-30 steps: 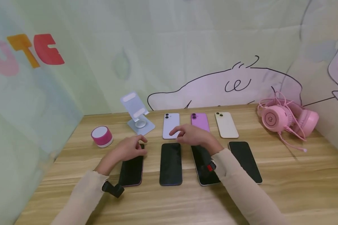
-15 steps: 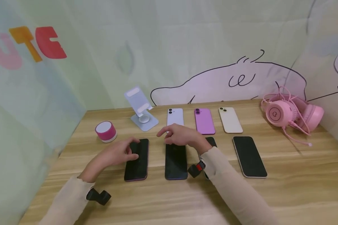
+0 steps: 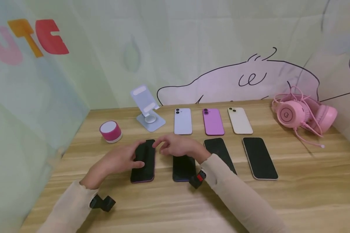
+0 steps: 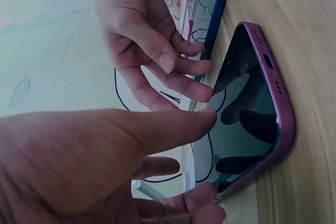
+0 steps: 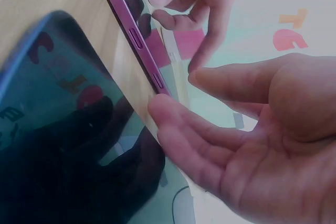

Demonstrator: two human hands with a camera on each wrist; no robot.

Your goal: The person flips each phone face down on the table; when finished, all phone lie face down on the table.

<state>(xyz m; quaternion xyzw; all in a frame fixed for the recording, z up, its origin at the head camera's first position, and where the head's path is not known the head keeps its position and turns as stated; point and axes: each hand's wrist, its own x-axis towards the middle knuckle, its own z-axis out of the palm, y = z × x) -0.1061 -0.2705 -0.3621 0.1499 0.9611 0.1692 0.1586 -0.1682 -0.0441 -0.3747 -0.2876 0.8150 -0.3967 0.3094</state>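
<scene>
Lying screen-up on the wood-grained table (image 3: 151,207), the plum-edged phone (image 3: 147,158) shows you glossy black glass, rounded corners and a smooth rim, nearer you than the pale-blue phone stand (image 3: 145,100). Its long axis runs away from you, the far end leaning slightly right, the port end facing you. Your left hand (image 3: 121,158) is over its left side, thumb and index wide apart; your right hand (image 3: 178,144) is by its far right corner, thumb and fingertips narrowly apart. Whether either touches the phone, you cannot tell. Right of the stand and nearer you, partly under your right hand, lies a blue-edged phone (image 3: 183,166). Left of the stand sits a squat pink cylinder (image 3: 110,132); well right of it, rounded pink headphones (image 3: 291,115).
</scene>
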